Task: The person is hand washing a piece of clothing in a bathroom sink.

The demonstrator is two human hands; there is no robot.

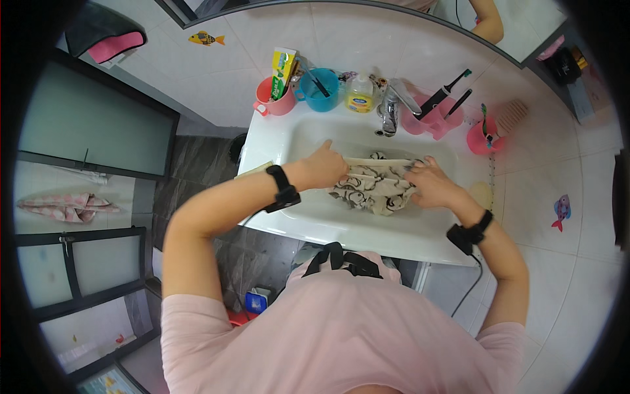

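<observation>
A cream cloth [379, 189] with a dark printed pattern lies bunched in the white washbasin [315, 130]. A pale band runs straight along its far edge, stretched between my hands. My left hand [325, 165] grips the left end of this band, the thumb side pointing up. At the other end, my right hand [433, 184] pinches the cloth between fingers and thumb. Part of the fabric spreads below the band towards me, and a small patch shows beyond it. Both wrists carry black straps with small devices and cables.
Behind the cloth stands the chrome faucet [390, 111]. Along the basin's back rim are a soap pump bottle [360, 96], a blue cup [320, 91], a pink cup [275, 101] with a toothpaste tube, and a pink double holder [433, 118] with toothbrushes. Another pink cup [485, 138] stands right.
</observation>
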